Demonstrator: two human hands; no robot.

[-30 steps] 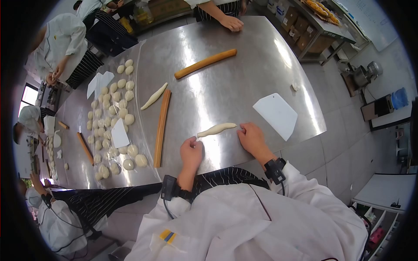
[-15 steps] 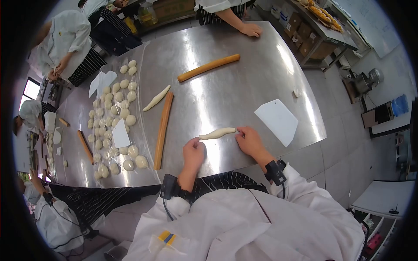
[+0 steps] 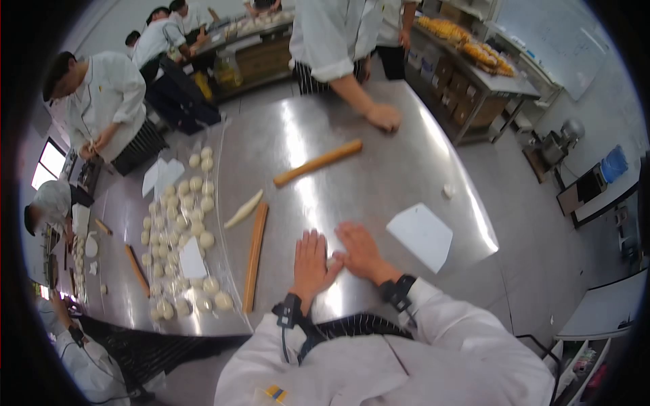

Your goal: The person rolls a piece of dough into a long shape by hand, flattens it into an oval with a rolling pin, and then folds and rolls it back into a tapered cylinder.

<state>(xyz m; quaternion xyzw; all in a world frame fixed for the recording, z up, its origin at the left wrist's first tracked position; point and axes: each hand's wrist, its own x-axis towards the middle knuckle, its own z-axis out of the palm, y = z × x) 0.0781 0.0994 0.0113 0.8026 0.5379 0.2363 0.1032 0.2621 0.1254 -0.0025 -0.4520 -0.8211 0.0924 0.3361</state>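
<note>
My left hand (image 3: pixel 311 262) lies palm down, fingers stretched forward, on the steel table (image 3: pixel 298 108). Beside it, my right hand (image 3: pixel 361 249) is also flat with fingers extended, its thumb close to the left one. A small bit of the pale dough strip (image 3: pixel 331 260) shows between the two; the rest is hidden, apparently beneath the palms. To the right of my hands is a white dough scraper (image 3: pixel 421 237). Left of them lie a wooden rolling pin (image 3: pixel 255 257) and another tapered dough strip (image 3: pixel 244 208).
Several dough balls (image 3: pixel 206 240) sit under plastic film on the left, with white scrapers (image 3: pixel 192 258) among them. A second rolling pin (image 3: pixel 318 163) lies farther back. Across the table a person's hand (image 3: pixel 384 117) rests on the steel. Other people stand at the left.
My hands have gone from holding the dough strip by its two ends to lying flat and close together over it. The view has tilted up, showing more of the room.
</note>
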